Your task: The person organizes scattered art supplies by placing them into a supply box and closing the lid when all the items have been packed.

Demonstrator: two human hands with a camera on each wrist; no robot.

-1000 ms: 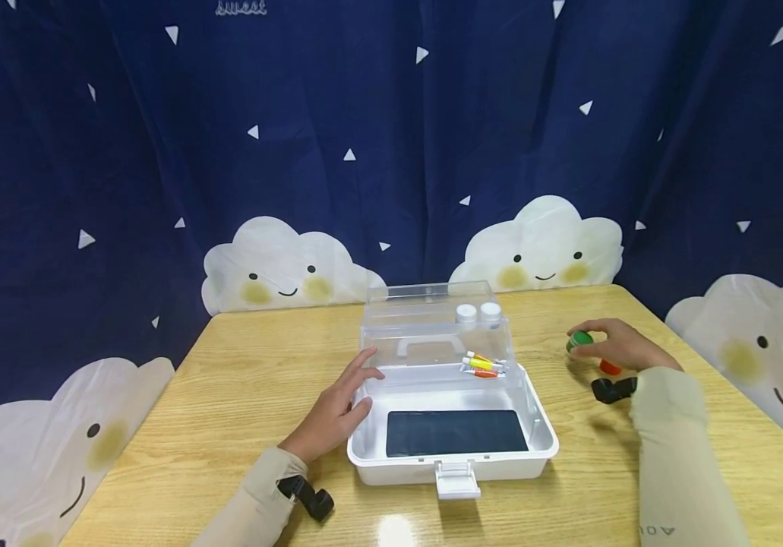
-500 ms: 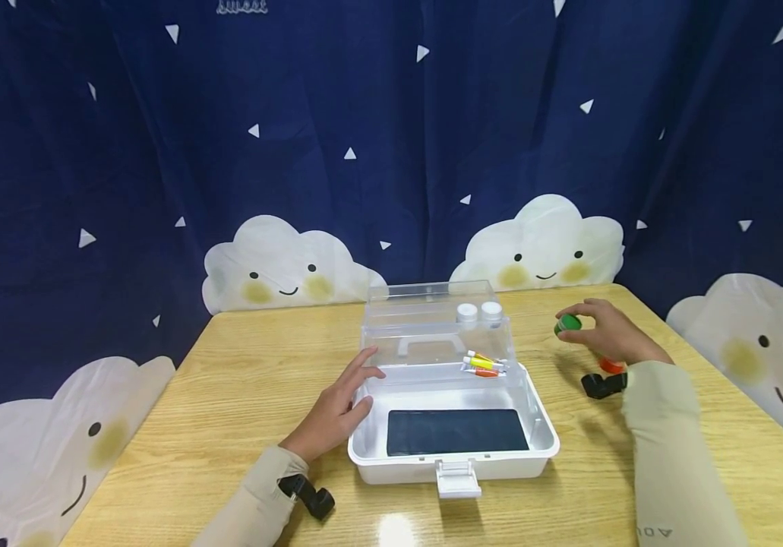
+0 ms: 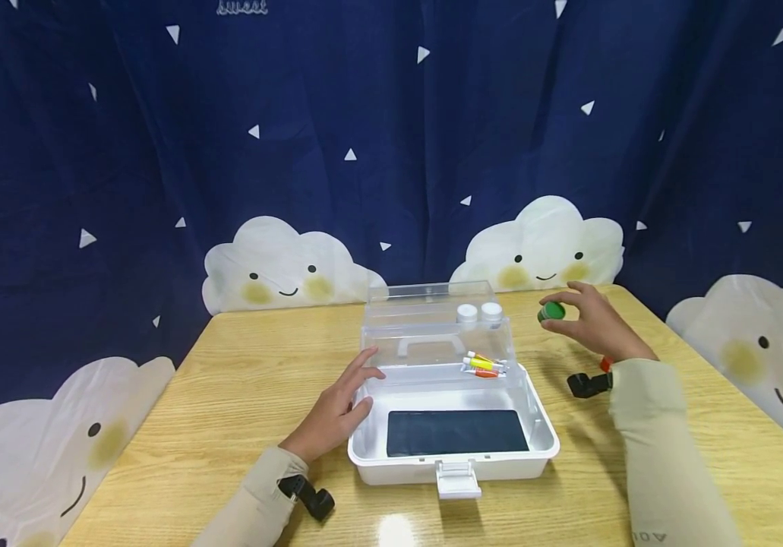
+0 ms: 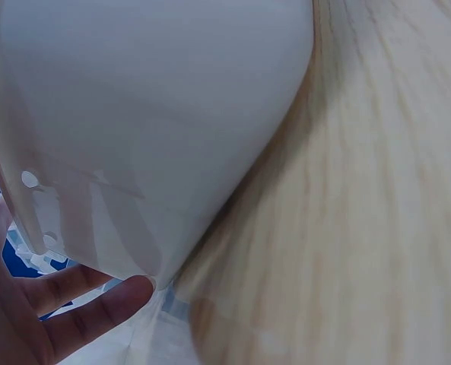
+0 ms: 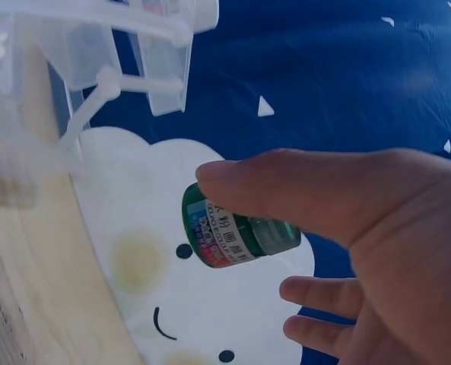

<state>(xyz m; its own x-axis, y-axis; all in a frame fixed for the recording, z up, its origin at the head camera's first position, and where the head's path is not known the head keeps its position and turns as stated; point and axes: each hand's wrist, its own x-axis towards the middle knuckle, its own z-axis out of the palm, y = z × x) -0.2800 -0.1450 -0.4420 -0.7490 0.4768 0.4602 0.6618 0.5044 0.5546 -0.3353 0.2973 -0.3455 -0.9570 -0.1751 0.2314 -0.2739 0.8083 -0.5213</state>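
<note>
My right hand (image 3: pixel 599 327) pinches a small green gouache paint jar (image 3: pixel 551 311) between thumb and fingers, raised over the back right of the table. In the right wrist view, the paint jar (image 5: pixel 219 232) lies tilted under my thumb, its printed label showing. The white plastic storage box (image 3: pixel 405 475) stands with its lid up and its front latch (image 3: pixel 458 480) hanging down. My left hand (image 3: pixel 336 410) rests at the box's left rim, fingers loosely spread. From the left wrist, the fingertips (image 4: pixel 126 300) show at the box's outer wall (image 4: pixel 157 137).
Clear trays under the raised lid hold two white-capped jars (image 3: pixel 478 314) and several paint tubes (image 3: pixel 483 365). A dark rectangular panel (image 3: pixel 456 433) lies in the box bottom. Partly behind my right wrist is a red object (image 3: pixel 606 365) on the wooden table (image 3: pixel 268 357). A blue curtain (image 3: pixel 295 152) hangs behind.
My right hand has lifted the green paint jar away from beside the red object, moving it back and leftward towards the box. My left hand and the box have stayed put.
</note>
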